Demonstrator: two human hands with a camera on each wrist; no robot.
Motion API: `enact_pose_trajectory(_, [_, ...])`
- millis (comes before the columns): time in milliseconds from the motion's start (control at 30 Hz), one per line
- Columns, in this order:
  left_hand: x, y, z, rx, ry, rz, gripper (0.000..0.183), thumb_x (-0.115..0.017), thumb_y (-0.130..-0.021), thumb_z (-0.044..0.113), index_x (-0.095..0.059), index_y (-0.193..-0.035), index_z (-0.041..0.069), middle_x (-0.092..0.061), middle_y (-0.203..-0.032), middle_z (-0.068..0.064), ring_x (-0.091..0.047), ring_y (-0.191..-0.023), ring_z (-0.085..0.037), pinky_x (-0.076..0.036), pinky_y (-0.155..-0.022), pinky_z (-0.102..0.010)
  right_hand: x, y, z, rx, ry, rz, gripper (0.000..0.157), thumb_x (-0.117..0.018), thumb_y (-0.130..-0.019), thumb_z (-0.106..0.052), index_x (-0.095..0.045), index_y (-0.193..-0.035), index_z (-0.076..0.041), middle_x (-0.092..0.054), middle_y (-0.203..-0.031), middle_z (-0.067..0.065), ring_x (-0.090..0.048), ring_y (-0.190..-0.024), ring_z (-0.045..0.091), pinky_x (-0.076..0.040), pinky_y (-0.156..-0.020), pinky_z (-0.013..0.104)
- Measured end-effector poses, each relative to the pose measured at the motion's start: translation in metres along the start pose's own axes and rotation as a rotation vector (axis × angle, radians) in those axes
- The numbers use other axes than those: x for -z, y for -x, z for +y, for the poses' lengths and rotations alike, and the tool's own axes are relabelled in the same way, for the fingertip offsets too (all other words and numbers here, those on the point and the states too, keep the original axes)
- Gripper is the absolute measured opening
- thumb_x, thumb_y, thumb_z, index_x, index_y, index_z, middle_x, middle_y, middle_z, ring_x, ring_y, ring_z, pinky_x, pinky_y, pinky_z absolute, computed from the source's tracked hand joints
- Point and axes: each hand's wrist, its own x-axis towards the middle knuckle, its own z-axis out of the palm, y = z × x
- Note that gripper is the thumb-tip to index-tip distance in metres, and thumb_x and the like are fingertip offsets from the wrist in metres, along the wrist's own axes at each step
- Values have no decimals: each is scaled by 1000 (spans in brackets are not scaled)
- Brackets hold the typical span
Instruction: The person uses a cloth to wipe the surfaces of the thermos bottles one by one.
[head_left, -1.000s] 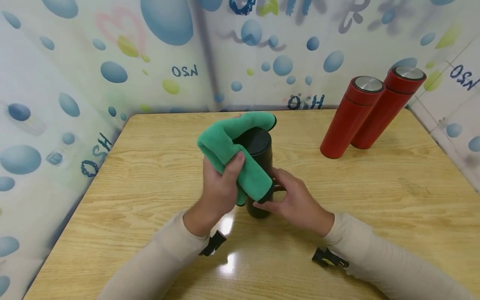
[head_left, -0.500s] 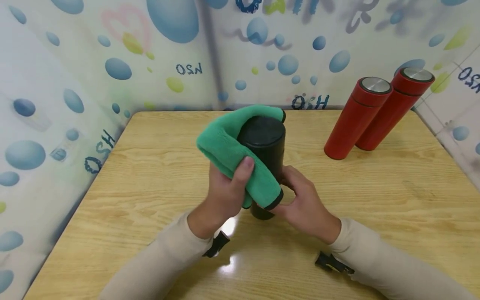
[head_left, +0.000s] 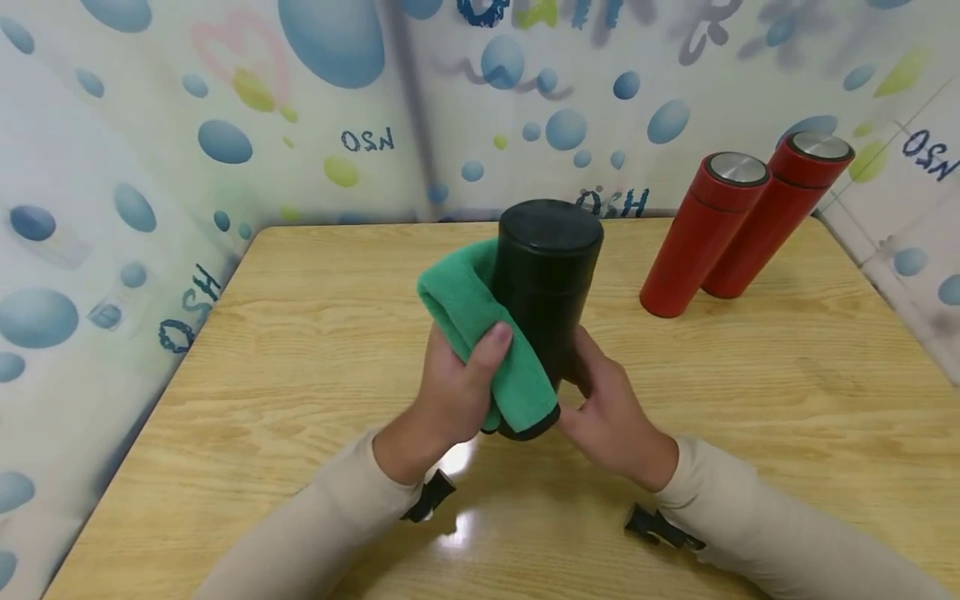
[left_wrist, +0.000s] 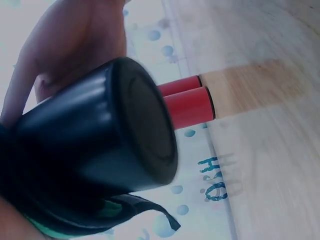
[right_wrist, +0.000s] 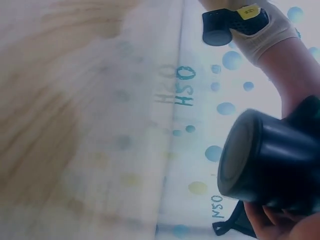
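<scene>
A black thermos (head_left: 546,275) stands nearly upright in the air above the table, its lid toward the head camera. My left hand (head_left: 459,387) holds a folded green cloth (head_left: 468,296) with dark edging against the thermos's left side, thumb on top of the cloth. On the other side, my right hand (head_left: 611,417) grips the lower part of the thermos; most of its fingers are hidden behind it. The round base of the thermos (left_wrist: 150,127) shows in the left wrist view. In the right wrist view, fingertips (right_wrist: 265,222) curl around the black body (right_wrist: 285,165).
Two red thermoses with silver tops, one nearer (head_left: 701,242) and one behind (head_left: 780,221), stand close together at the back right of the wooden table (head_left: 315,333). A patterned wall covering (head_left: 480,108) borders the table's back and sides.
The thermos has risen toward the head camera, its lid moving up and slightly right. The cloth, draped around the lid's far side before, now lies lower along the left side. Both hands keep their hold.
</scene>
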Motion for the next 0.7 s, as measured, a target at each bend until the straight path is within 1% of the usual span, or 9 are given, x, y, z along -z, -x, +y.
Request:
enact_pose_trajectory(67, [2, -1, -1, -12, 6, 38, 81, -58, -91, 61, -45, -122, -13, -60, -109, -16, -60, -99, -15, -53, -91, -31, 0, -1, 0, -33, 33, -23, 68, -74, -83, 1, -43, -143, -4, -62, -134, 12, -66, -113, 20, -55, -98, 31])
enact_pose_trajectory(167, [4, -1, -1, -25, 22, 101, 78, -61, -91, 58, -46, -120, -13, -61, -105, -2, -59, -95, -13, -51, -89, -29, -1, -1, 0, -83, 71, -52, 69, -75, -85, -4, -42, -145, -8, -61, -136, 8, -66, -115, 20, -56, -98, 34])
enact_pose_trajectory(233, [4, 0, -1, -18, 37, 125, 76, -62, -90, 57, -46, -120, -12, -60, -104, 4, -59, -94, -12, -51, -89, -28, -1, -1, 0, -102, 87, -58, 70, -76, -85, -7, -42, -146, -9, -60, -137, 7, -66, -116, 20, -56, -97, 35])
enact_pose_trajectory(267, [3, 0, -1, -11, 43, 126, 78, -62, -90, 58, -45, -121, -11, -60, -105, 5, -58, -95, -12, -50, -90, -27, -1, 0, 0, -104, 92, -56, 70, -76, -85, -7, -42, -146, -9, -60, -137, 7, -66, -116, 20, -56, -96, 35])
enact_pose_trajectory(367, [1, 0, 0, 13, 43, 103, 82, -61, -90, 63, -43, -123, -11, -59, -104, 3, -59, -95, -12, -50, -90, -27, -1, 0, 0, -96, 107, -31, 71, -77, -84, -6, -44, -146, -9, -61, -136, 7, -66, -115, 20, -56, -96, 33])
enact_pose_trajectory(500, [0, -2, 1, 25, 9, 83, 86, -57, -89, 68, -42, -124, -10, -58, -104, -11, -58, -96, -14, -50, -90, -29, -1, 0, 0, -97, 117, -10, 71, -78, -83, -5, -45, -146, -11, -62, -135, 6, -66, -113, 19, -56, -95, 31])
enact_pose_trajectory(600, [0, -1, 1, 20, -6, 83, 87, -55, -90, 68, -42, -124, -10, -56, -108, -19, -57, -98, -15, -49, -91, -29, -2, 1, 2, -98, 114, -32, 70, -77, -84, -7, -44, -146, -10, -61, -135, 7, -66, -114, 20, -57, -95, 34])
enact_pose_trajectory(633, [1, 0, 1, 18, -8, 85, 87, -55, -90, 68, -42, -124, -11, -56, -107, -18, -57, -97, -15, -49, -91, -29, -3, 2, 2, -98, 107, -47, 70, -76, -84, -8, -43, -146, -9, -61, -135, 7, -65, -115, 20, -57, -95, 36])
enact_pose_trajectory(700, [2, 1, 1, 6, -8, 94, 85, -56, -90, 67, -42, -122, -10, -56, -105, -12, -56, -96, -15, -49, -90, -29, -3, 1, 3, -95, 80, -83, 70, -74, -87, -11, -40, -148, -10, -58, -137, 6, -63, -118, 21, -57, -96, 41])
